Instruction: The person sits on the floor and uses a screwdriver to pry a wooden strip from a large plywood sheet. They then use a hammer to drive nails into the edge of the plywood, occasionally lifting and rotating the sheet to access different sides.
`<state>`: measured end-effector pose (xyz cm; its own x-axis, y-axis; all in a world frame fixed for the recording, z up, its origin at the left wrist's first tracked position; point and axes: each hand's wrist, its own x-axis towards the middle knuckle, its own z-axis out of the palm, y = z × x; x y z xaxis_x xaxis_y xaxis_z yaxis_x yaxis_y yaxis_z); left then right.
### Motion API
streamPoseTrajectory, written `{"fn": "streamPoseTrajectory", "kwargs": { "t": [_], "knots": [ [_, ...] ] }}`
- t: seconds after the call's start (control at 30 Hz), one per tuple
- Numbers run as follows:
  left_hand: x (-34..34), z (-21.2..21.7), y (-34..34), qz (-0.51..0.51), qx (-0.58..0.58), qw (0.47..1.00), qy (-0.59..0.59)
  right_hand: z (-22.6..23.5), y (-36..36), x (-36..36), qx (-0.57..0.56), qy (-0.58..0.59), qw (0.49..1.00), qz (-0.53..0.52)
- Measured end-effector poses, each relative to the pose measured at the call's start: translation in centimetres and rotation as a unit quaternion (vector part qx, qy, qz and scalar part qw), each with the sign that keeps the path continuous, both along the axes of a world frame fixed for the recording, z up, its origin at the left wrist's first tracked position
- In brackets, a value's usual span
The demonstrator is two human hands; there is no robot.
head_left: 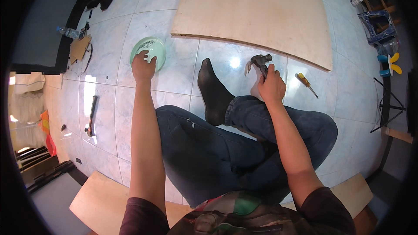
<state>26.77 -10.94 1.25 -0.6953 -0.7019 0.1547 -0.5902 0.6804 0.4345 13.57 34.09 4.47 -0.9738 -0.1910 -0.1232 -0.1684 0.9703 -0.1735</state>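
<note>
My left hand [143, 67] reaches over the near side of a round pale-green bowl [161, 60], its fingers spread apart inside the rim. Several thin dark nails [148, 45] lie at the bowl's far side, just past the fingertips. Whether a fingertip touches any small piece is too fine to see. A claw hammer [260, 60] is in my right hand [273, 87], gripped by its handle with the dark head pointing away from me. Beyond both hands, a large light wooden panel [254, 13] lies on the tiles.
A yellow-handled screwdriver [306, 84] lies right of my right hand. Another hammer [91, 115] rests on the tiles at left. My crossed legs and black-socked foot [213, 91] occupy the near middle. Cardboard [79, 48], a bottle [67, 32] and a blue stool [378, 26] stand toward the sides.
</note>
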Motion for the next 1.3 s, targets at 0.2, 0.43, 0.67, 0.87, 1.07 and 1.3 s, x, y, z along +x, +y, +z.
{"fn": "streamPoseTrajectory", "kwargs": {
  "t": [0.2, 0.43, 0.67, 0.87, 1.07, 1.3],
  "knots": [
    [-0.5, -2.1, -0.2, -0.025, -0.027, 0.999, -0.033, -1.1, 0.2, 0.1, 0.007, 0.009, 1.000, -0.019],
    [-0.5, -3.3, -0.9, -0.018, -0.086, 0.992, -0.088, -2.3, -0.1, -0.2, -0.061, -0.033, 0.997, -0.031],
    [-2.0, -4.7, 0.0, -0.052, -0.093, 0.987, -0.123, -4.5, 1.7, -1.4, -0.085, 0.007, 0.996, 0.025],
    [0.0, -6.1, -4.4, -0.027, -0.089, 0.996, -0.015, -5.4, -0.6, -0.6, -0.176, -0.019, 0.984, 0.026],
    [-1.4, -0.9, 0.8, 0.079, -0.045, 0.995, 0.036, -2.8, 0.2, -0.6, -0.095, -0.043, 0.995, 0.007],
    [-2.9, -2.1, -0.4, 0.047, -0.071, 0.996, 0.022, -4.3, 0.2, -1.4, -0.104, -0.071, 0.992, 0.004]
  ]
}}
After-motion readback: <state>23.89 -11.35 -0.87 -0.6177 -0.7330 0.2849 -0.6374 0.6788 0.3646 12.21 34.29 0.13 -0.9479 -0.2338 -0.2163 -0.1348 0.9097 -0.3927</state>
